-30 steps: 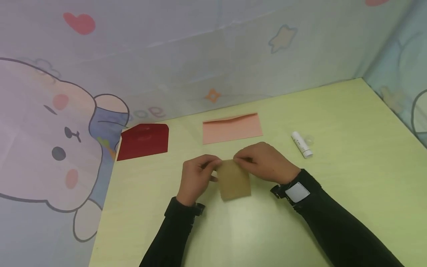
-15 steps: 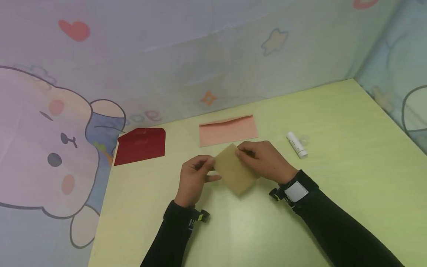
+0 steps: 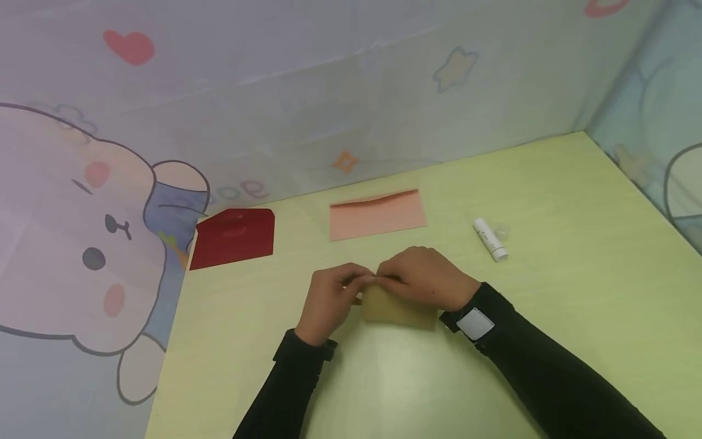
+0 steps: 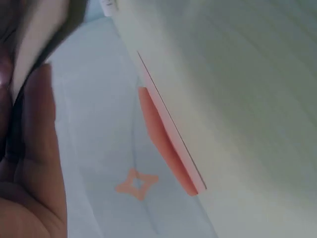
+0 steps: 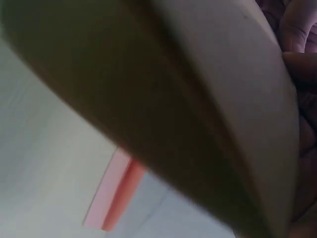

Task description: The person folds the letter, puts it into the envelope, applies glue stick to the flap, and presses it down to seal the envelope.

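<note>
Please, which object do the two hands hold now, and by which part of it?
The brown paper piece: the left hand and the right hand pinch it at its far edge, close together, toward its left end.

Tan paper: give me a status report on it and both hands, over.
Left hand, right hand: close together, both pinching tan paper. Paper partly hidden by right hand. Pink envelope lies beyond, apart from hands; no obstruction seen.
</note>
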Tool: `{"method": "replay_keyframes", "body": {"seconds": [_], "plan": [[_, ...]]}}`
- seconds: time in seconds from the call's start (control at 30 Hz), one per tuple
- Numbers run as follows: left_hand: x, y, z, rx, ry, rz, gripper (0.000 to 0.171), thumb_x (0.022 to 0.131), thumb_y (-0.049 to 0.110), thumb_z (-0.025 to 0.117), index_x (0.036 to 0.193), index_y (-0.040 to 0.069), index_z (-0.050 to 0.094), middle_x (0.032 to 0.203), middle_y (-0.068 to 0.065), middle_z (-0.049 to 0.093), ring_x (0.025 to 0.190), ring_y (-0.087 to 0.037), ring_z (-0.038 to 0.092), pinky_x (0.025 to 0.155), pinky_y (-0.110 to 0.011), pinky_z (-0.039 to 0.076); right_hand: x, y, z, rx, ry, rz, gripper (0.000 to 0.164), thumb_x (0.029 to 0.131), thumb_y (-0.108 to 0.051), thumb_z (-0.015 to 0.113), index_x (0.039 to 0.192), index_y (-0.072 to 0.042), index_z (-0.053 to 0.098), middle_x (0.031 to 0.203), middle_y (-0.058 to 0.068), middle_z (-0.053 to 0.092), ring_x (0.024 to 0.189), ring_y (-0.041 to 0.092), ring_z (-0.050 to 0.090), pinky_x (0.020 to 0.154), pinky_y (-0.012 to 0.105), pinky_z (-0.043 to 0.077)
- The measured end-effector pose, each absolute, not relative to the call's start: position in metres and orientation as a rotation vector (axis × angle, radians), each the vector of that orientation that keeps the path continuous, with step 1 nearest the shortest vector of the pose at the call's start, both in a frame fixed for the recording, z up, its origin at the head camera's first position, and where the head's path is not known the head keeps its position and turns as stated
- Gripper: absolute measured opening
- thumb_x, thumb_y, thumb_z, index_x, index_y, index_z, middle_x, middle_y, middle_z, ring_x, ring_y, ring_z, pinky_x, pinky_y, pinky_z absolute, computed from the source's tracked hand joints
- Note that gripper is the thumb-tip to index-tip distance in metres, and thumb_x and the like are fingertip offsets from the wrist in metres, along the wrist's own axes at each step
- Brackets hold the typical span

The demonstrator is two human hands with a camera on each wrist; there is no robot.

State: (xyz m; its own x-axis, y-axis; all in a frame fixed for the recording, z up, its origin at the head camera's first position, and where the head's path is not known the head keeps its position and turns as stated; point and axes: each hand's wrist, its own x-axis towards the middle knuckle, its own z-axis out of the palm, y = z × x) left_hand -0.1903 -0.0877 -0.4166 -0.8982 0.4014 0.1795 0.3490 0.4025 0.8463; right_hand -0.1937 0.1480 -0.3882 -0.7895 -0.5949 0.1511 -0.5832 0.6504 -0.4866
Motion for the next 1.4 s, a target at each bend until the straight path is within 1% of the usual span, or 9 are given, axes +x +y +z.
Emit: {"method": "replay_keyframes", "body": {"seconds": [0.13,0.27,0.47,0.7,0.9,1.07,1.23,1.33,1.4], "plan": [[-0.189,-0.088,-0.415,0.742,2.807,1.432,0.009,0.108,0.016,0.078,0.105,0.011,0.085,0.096,-0.006,0.085,0.08,-0.013,0.078,0.067,-0.02,0.066,-0.193,0.152,-0.389,-0.994,2.831,-0.887,0.029,0.114,-0.025,0.069,0.085,-0.026,0.073,0.072,-0.017,0.049,0.068,0.001,0.045,0.066,0.022,0.039],[-0.191,-0.095,-0.408,0.652,2.924,1.431,0.006,0.105,0.011,0.08,0.104,0.007,0.084,0.093,-0.01,0.085,0.079,-0.021,0.08,0.065,-0.019,0.065,-0.192,0.167,-0.389,-0.964,2.825,-0.961,0.029,0.113,-0.019,0.068,0.085,-0.025,0.074,0.072,-0.018,0.048,0.067,0.0,0.044,0.068,0.023,0.041],[-0.192,-0.103,-0.408,0.56,2.914,1.447,0.004,0.104,0.008,0.081,0.104,0.006,0.084,0.095,-0.01,0.084,0.083,-0.021,0.079,0.067,-0.019,0.066,-0.189,0.185,-0.39,-0.929,2.782,-0.957,0.035,0.114,-0.018,0.067,0.079,-0.023,0.067,0.07,-0.019,0.038,0.065,-0.002,0.035,0.066,0.022,0.036],[-0.189,-0.093,-0.416,0.663,2.901,1.412,0.008,0.107,0.016,0.08,0.106,0.008,0.083,0.097,-0.007,0.084,0.083,-0.018,0.078,0.065,-0.019,0.065,-0.193,0.167,-0.381,-0.91,2.865,-0.708,0.031,0.114,-0.026,0.068,0.083,-0.028,0.069,0.071,-0.016,0.048,0.067,0.003,0.045,0.063,0.025,0.039],[-0.185,-0.087,-0.417,0.774,2.789,1.432,0.011,0.108,0.02,0.078,0.111,0.011,0.084,0.102,-0.005,0.085,0.085,-0.017,0.081,0.07,-0.021,0.066,-0.193,0.147,-0.379,-0.948,2.919,-0.612,0.037,0.115,-0.026,0.063,0.078,-0.025,0.063,0.068,-0.012,0.045,0.066,0.006,0.045,0.061,0.027,0.038],[-0.185,-0.093,-0.415,0.755,2.858,1.433,0.007,0.103,0.016,0.083,0.106,0.01,0.087,0.098,-0.005,0.087,0.083,-0.017,0.082,0.071,-0.022,0.066,-0.193,0.156,-0.381,-0.894,2.88,-0.694,0.038,0.114,-0.025,0.064,0.077,-0.028,0.061,0.069,-0.014,0.041,0.066,0.005,0.044,0.063,0.026,0.037],[-0.189,-0.101,-0.415,0.605,2.805,1.568,0.004,0.1,0.009,0.086,0.102,0.006,0.088,0.097,-0.01,0.086,0.084,-0.024,0.083,0.067,-0.022,0.068,-0.191,0.179,-0.382,-0.86,2.829,-0.824,0.042,0.116,-0.025,0.063,0.074,-0.029,0.056,0.068,-0.017,0.034,0.064,0.001,0.038,0.062,0.024,0.032],[-0.192,-0.107,-0.417,0.559,2.784,1.582,0.004,0.1,0.007,0.086,0.103,0.005,0.088,0.098,-0.011,0.086,0.085,-0.025,0.083,0.067,-0.023,0.068,-0.19,0.192,-0.385,-0.856,2.804,-0.877,0.037,0.116,-0.026,0.064,0.079,-0.029,0.065,0.069,-0.019,0.042,0.064,0.0,0.039,0.063,0.023,0.035],[-0.193,-0.111,-0.418,0.524,2.785,1.586,0.005,0.099,0.005,0.086,0.104,0.005,0.087,0.099,-0.012,0.086,0.085,-0.024,0.082,0.067,-0.024,0.068,-0.19,0.201,-0.387,-0.845,2.799,-0.892,0.031,0.116,-0.024,0.065,0.085,-0.026,0.072,0.072,-0.018,0.054,0.066,0.0,0.046,0.067,0.023,0.041]]}}
